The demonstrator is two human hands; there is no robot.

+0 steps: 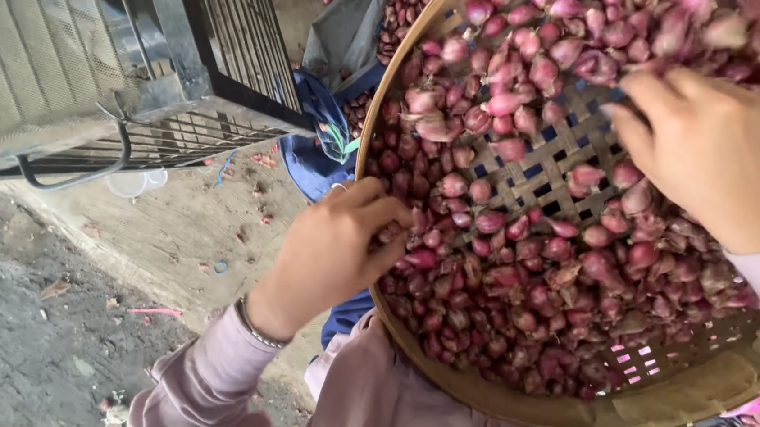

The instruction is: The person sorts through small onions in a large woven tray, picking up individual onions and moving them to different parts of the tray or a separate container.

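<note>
1. On the person's lap, a round woven bamboo tray [502, 392] sits tilted, its near rim over the pink-sleeved arms, loaded with small red shallots [528, 256] heaped mostly along the near and left side; bare weave shows at the centre.

2. The left hand [333, 249] rests at the left rim of the tray, fingers [389, 215] curled inward over the shallots there. It appears to pinch or press a few bulbs, but what exactly it holds cannot be told, since the fingertips are buried in the heap.

3. The right hand [719, 155] lies palm-down over the upper right of the tray, fingers [631, 126] loosely bent and spread on the weave and bulbs. Whether anything is held beneath the palm cannot be told.

4. Risk: the heap crowds the left rim. A sweep of the left hand outward could push bulbs over the edge onto the blue cloth [321, 150] and the concrete floor [173, 230], where loose skins and scraps already lie.

5. Risk: the tray has no visible support other than the lap. With both hands working inside it and neither gripping the rim, a knee shift could tip the load.

6. Risk: the open weave has gaps; the smallest bulbs and peelings could drop through.

7. The metal wire cage [116, 72] stands well apart at upper left, posing no hazard.
</note>
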